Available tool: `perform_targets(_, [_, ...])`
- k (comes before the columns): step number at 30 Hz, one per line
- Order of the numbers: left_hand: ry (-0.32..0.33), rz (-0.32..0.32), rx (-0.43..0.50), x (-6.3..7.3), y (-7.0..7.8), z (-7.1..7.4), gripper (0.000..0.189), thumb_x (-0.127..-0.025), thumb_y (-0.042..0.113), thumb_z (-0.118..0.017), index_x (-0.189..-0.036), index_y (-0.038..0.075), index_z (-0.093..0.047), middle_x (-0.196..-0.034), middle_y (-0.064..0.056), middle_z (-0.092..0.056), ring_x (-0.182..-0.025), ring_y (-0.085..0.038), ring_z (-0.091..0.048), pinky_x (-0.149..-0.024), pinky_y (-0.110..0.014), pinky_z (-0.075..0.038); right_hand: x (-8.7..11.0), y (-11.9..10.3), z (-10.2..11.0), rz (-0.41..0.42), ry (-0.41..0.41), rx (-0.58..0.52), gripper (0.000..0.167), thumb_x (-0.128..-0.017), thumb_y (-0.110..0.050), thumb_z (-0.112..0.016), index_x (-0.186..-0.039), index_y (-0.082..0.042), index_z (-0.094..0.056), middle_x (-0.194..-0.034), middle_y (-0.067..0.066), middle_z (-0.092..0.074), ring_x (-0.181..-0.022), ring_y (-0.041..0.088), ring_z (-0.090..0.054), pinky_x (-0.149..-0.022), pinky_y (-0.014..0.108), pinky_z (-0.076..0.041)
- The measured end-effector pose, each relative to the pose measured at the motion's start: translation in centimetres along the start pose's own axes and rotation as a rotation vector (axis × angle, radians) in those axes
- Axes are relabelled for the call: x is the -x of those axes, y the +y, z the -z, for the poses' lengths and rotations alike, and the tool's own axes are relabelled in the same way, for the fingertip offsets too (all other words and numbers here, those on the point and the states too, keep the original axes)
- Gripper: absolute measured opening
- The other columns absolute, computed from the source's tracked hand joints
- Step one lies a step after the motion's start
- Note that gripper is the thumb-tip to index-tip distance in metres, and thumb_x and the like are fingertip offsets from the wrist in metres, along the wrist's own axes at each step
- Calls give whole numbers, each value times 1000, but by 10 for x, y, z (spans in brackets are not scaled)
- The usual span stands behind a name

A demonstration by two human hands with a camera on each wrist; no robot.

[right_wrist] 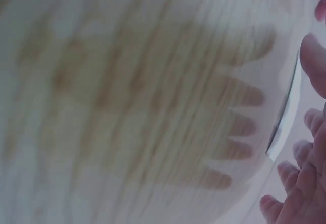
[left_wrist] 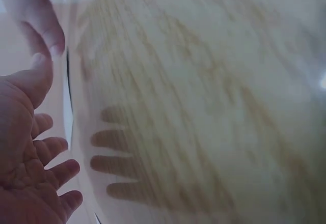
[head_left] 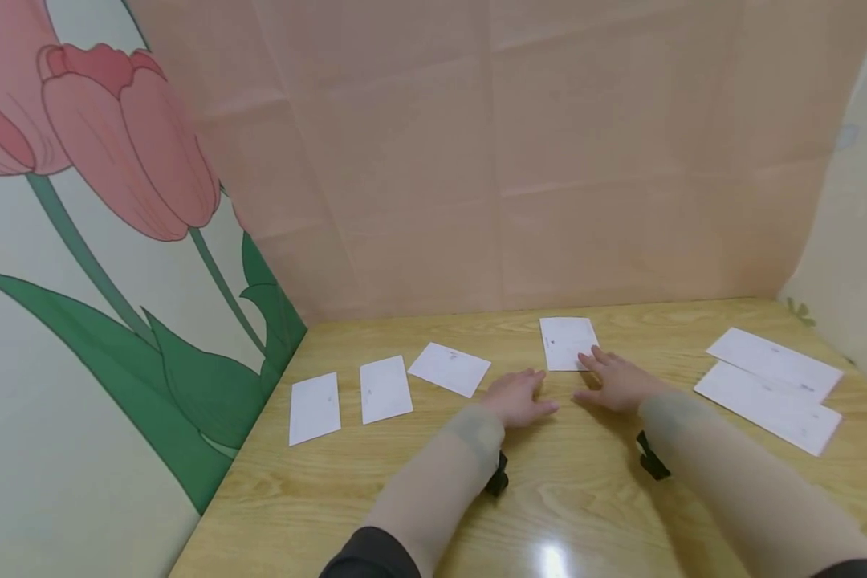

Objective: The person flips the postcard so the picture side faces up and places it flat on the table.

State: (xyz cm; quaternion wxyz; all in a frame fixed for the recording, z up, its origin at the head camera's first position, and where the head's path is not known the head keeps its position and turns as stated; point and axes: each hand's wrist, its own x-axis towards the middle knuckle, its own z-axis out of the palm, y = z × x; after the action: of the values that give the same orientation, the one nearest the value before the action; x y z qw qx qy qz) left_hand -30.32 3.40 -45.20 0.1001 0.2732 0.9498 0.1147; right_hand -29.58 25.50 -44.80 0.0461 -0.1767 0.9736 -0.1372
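Head view: the right hand [head_left: 616, 384] has its grip spread, fingers over the near corner of a white card [head_left: 563, 341] — I can't tell if they touch. The left hand [head_left: 514, 398] has its fingers apart too, just beside a tilted card [head_left: 449, 368]. Two cards [head_left: 314, 408] lie farther left; two overlapping cards [head_left: 773, 361] lie right, all on the wooden surface [head_left: 571, 490].

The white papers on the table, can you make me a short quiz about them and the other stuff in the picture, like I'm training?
1. How many white papers lie on the table?
2. Yes or no: is the left hand holding anything?
3. What colour are the big tulips at the left of the head view? a) blue b) pink c) yellow

Key: 1. Six. 2. No, its fingers are spread and empty. 3. b) pink.
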Motion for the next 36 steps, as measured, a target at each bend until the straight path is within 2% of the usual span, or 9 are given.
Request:
perform_targets(4, [2,7,-49,-5,1,-5,68,-95,58,-46,-151,23,-32,-153,0,-34,-140,-13,-30,-112,-33,-25,-9,1,-7,12,-31,31,81,-94,-50,-55,-147,5,-29,-149,35,-19,-134,56,-20,-103,69,-19])
perform_targets(9, [-11,3,-85,-10,2,-11,69,-94,60,-45,-152,25,-30,-154,1,-32,-140,-15,-29,-113,-35,-23,-16,6,-18,-34,-91,52,85,-95,-58,-44,-150,3,-22,-151,35,-12,-134,58,-13,-104,71,-14])
perform_targets(13, [-23,8,-87,-13,0,-14,70,-94,61,-44,-152,26,-28,-155,3,-29,-141,-16,-27,-114,-37,-22,-15,5,-19,-51,-129,48,85,-96,-61,-39,-151,2,-21,-151,36,-9,-134,60,-10,-103,72,-12])
perform_targets(17, [-20,7,-99,-15,-3,-16,70,-94,62,-42,-153,26,-26,-156,3,-28,-142,-18,-26,-114,-38,-21,-10,-1,-15,-36,-162,34,83,-96,-59,-41,-150,2,-23,-150,38,-9,-133,61,-9,-102,73,-12])
perform_targets(22, [-48,24,-75,-13,-6,-15,72,-93,64,-42,-153,29,-24,-158,3,-23,-144,-18,-21,-115,-43,-19,-4,-2,-14,29,-176,19,81,-96,-58,-43,-150,0,-26,-150,38,-11,-133,61,-10,-102,73,-13])
perform_targets(26, [-86,28,-44,-9,-5,-13,74,-93,63,-45,-154,29,-22,-159,3,-18,-145,-19,-15,-115,-47,-15,4,5,-19,115,-154,12,77,-96,-56,-44,-149,-2,-29,-148,39,-16,-131,63,-14,-98,75,-14])
perform_targets(32, [-116,23,-54,-3,-3,-12,75,-93,63,-44,-155,29,-18,-160,5,-14,-146,-17,-11,-115,-47,-14,20,15,-27,205,-115,38,74,-95,-59,-44,-150,-11,-33,-149,35,-22,-131,61,-20,-97,76,-18])
perform_targets(36, [-126,21,-63,-2,-3,-11,76,-93,63,-44,-155,29,-16,-160,6,-12,-146,-15,-10,-116,-46,-14,33,16,-26,259,-124,19,71,-94,-56,-49,-150,-13,-35,-150,33,-22,-131,61,-18,-97,76,-18])
